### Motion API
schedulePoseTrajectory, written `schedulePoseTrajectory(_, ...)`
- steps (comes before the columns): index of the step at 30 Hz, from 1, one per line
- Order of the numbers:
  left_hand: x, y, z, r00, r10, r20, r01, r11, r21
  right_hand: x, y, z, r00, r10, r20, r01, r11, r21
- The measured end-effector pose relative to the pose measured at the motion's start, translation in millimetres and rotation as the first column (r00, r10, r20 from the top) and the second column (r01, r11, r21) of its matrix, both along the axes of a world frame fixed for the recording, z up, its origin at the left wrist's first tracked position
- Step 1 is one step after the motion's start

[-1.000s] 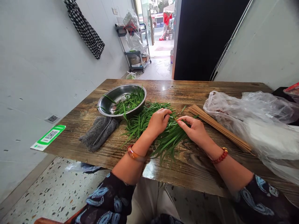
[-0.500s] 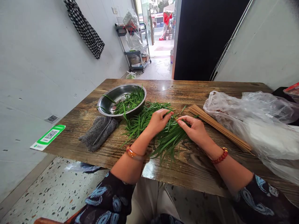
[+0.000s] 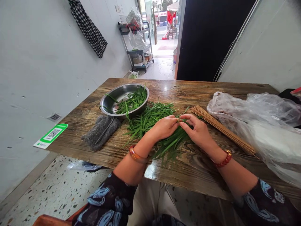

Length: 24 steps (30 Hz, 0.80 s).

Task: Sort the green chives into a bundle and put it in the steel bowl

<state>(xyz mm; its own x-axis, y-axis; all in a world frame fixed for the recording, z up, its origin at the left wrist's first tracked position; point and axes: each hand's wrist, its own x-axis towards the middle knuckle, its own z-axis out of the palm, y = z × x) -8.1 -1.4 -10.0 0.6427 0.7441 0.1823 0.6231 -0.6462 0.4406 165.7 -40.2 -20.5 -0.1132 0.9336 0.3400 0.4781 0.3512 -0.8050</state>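
My left hand (image 3: pixel 166 127) is closed in a pinch above the garlic chives; what its fingers hold is mostly hidden. Its fingertips meet those of my right hand (image 3: pixel 195 127), which pinches a thin bamboo skewer (image 3: pixel 179 120), only a short bit of it showing. Under both hands a bunch of long green garlic chives (image 3: pixel 170 146) spreads toward the front edge of the table. A looser pile of cut chives (image 3: pixel 143 122) lies to the left. Behind it stands a steel bowl (image 3: pixel 110 92) with more chives inside.
A bundle of bamboo skewers (image 3: pixel 223 130) lies right of my hands, beside clear plastic bags (image 3: pixel 265 125). A folded grey cloth (image 3: pixel 101 131) rests before the bowl. On the wooden table's (image 3: pixel 162 83) left corner is a green QR card (image 3: pixel 51 135). Beyond stands a cart (image 3: pixel 138 47).
My left hand has moved right and slightly down, so its fingertips now meet those of my right hand. The green blade seen at its fingers is now hidden. The view has shifted slightly.
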Motion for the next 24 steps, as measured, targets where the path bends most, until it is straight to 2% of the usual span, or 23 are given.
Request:
schedulePoseTrajectory(4, 0.1, 0.3, -0.6, 0.999, -0.012, 0.04, 0.013, 1.0, -0.013, 0.9, 0.9, -1.4, 1.0, 0.018, -0.009, -0.018, 1.0, -0.017)
schedulePoseTrajectory(6, 0.1, 1.1, -0.5, 0.992, 0.004, 0.126, 0.0, 0.999, -0.034, 1.8, 1.3, -2.3, 1.0, 0.011, -0.03, -0.011, 1.0, -0.026)
schedulePoseTrajectory(10, 0.3, 2.4, 0.0, 0.928, 0.142, 0.346, -0.108, 0.988, -0.115, 4.4, 3.2, -4.5, 0.997, -0.038, -0.073, 0.034, 0.998, -0.059)
schedulePoseTrajectory(13, 0.1, 2.9, 1.1, 0.878, 0.198, 0.435, -0.122, 0.973, -0.197, 5.3, 4.5, -4.5, 0.993, -0.056, -0.104, 0.048, 0.996, -0.077)
schedulePoseTrajectory(20, -1.7, 7.6, 3.7, 0.752, 0.331, 0.57, -0.173, 0.934, -0.314, 3.3, 4.3, 0.9, 0.988, -0.028, -0.151, 0.017, 0.997, -0.069)
schedulePoseTrajectory(24, 0.2, 5.9, 5.9, 0.759, 0.322, 0.566, -0.145, 0.931, -0.336, 2.4, 3.4, 0.7, 0.992, -0.005, -0.128, -0.004, 0.998, -0.07)
